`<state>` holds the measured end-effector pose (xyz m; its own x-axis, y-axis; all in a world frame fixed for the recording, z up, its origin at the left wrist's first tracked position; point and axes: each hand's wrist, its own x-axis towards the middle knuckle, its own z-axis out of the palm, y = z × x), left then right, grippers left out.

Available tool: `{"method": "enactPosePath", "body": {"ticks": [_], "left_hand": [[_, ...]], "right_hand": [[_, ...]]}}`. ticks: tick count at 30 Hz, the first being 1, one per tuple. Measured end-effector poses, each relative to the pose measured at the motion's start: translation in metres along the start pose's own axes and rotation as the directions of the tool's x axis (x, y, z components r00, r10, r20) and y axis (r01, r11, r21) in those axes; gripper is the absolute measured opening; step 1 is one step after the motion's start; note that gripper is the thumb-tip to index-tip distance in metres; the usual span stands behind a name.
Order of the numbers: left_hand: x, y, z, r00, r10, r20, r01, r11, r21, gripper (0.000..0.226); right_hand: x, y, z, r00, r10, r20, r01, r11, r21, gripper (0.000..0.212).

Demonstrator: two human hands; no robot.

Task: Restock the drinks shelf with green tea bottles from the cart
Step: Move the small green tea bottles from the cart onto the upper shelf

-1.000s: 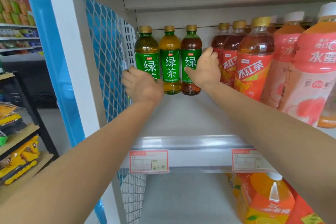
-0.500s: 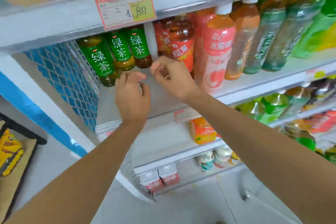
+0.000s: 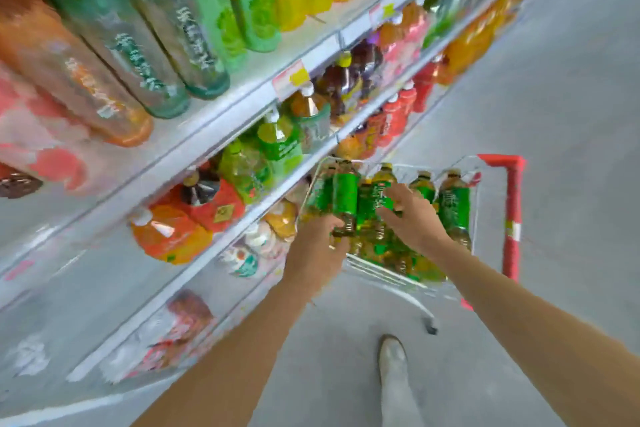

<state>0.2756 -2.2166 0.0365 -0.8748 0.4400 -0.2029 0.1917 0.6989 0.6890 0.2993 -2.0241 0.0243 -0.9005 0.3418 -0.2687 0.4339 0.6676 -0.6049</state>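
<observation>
Reaching down into the cart (image 3: 381, 270), both hands work among the green tea bottles (image 3: 453, 208), which stand upright and close together inside the wire basket. The left hand (image 3: 317, 246) has its fingers curled round the lower part of one green tea bottle (image 3: 344, 199) and grips it, probably because the body gives a firmer hold than the small cap. The right hand (image 3: 414, 215) lies over a neighbouring bottle with the fingers spread. The picture is blurred here, so I cannot tell if it already grips or only touches.

The cart stands just beside the drinks shelf (image 3: 221, 118), with its red handle (image 3: 512, 218) on the far side from the shelving, so the way from basket to shelf is short. The basket is open on top, so a bottle can come straight up. To the left, the shelf edges stick out and bottles stand near the front, so I judge a lifted bottle should rise above the rim before it swings over. The floor (image 3: 571, 114) on the right gives free room, and one shoe (image 3: 391, 357) stands behind the cart.
</observation>
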Motion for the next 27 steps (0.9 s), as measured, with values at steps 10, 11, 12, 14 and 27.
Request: {"method": "enactPosePath", "body": {"ticks": [10,11,12,14,27], "left_hand": [[0.117,0.014,0.132,0.977,-0.197,0.084,0.183,0.972,0.149,0.054],[0.126,0.014,0.14,0.972,-0.214,0.095,0.198,0.968,0.155,0.057],[0.135,0.014,0.148,0.965,-0.24,0.104,0.223,0.963,0.149,0.058],[0.152,0.012,0.162,0.955,-0.281,0.098,0.267,0.953,0.142,0.053],[0.188,0.001,0.181,0.912,-0.404,0.074,0.374,0.892,0.255,0.071]], "right_hand": [[0.074,0.141,-0.023,0.946,0.292,-0.138,-0.315,0.93,-0.192,0.071],[0.079,0.144,-0.025,0.94,0.32,-0.119,-0.34,0.913,-0.228,0.079],[0.084,0.146,-0.026,0.936,0.339,-0.098,-0.353,0.894,-0.274,0.088],[0.093,0.148,-0.026,0.934,0.353,-0.051,-0.346,0.859,-0.377,0.103],[0.119,0.15,-0.018,0.884,0.465,0.057,-0.406,0.821,-0.401,0.092]]}}
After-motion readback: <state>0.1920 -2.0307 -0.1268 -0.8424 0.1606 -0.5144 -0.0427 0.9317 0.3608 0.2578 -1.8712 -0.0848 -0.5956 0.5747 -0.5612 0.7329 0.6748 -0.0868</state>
